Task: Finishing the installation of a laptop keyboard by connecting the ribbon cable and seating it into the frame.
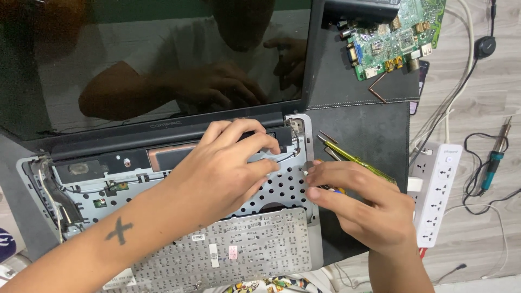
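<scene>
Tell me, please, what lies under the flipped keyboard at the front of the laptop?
The flipped keyboard rests on the laptop base; behind it shows a perforated metal tray. What lies directly beneath it is covered. The left hand hides part of that tray.

Laptop (163, 179) chassis centre is covered by left hand (222, 168); what is pinched under its fingertips can't be made out. Small item held by right hand (358, 203) is too tiny to identify; screwdriver (353, 160) tip is hidden behind that hand. Screen top is cut off by upper frame edge. Circuit board (399, 35) is cropped at top. Flipped keyboard (255, 249) is partly hidden by forearm, lower-left corner cut off. Soldering iron (496, 154) tip detail is too small to tell.
</scene>
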